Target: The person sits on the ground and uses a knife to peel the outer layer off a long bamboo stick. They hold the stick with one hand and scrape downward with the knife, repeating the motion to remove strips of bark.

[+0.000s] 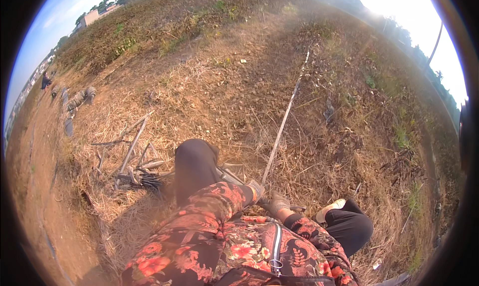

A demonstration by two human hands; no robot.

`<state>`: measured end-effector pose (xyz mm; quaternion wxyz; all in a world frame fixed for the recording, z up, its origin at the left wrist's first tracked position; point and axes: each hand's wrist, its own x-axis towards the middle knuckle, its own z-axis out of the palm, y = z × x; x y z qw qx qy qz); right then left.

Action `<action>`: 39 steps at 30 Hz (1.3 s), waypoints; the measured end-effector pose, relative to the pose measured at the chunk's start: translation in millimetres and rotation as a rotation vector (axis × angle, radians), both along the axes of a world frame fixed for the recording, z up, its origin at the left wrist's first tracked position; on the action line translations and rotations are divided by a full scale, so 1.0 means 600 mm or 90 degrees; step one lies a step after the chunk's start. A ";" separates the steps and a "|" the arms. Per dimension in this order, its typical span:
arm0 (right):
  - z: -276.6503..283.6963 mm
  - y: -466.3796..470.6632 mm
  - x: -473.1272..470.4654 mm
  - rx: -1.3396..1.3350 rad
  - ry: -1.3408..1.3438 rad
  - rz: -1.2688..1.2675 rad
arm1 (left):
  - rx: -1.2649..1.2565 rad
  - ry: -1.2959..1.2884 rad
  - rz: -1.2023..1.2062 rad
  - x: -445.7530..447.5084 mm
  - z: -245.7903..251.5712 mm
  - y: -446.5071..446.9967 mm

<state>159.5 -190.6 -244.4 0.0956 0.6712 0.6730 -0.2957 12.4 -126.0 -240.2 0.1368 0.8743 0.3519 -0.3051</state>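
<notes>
A long, pale, narrow strip, perhaps irrigation tape, runs straight across the ground toward me. Its near end meets the fingers of my gloved left hand, which look curled on it. Close by on the right is my gloved right hand, lowered over a dark part whose tip sticks out beyond it. Its fingers are mostly hidden, so its grip is unclear. Beside my bent knee, a greyish bar leads toward my left hand. My floral sleeve covers part of the area.
Left of my knee lie dry sticks and a dark bundle of strips or tubing. Coiled rolls rest farther left, near a distant crouching person. Dry straw and stony soil surround me. My shoe is at right.
</notes>
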 end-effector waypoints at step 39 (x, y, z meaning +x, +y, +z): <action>0.016 -0.017 -0.001 -0.102 0.061 0.095 | -0.049 0.037 -0.081 0.018 -0.080 0.011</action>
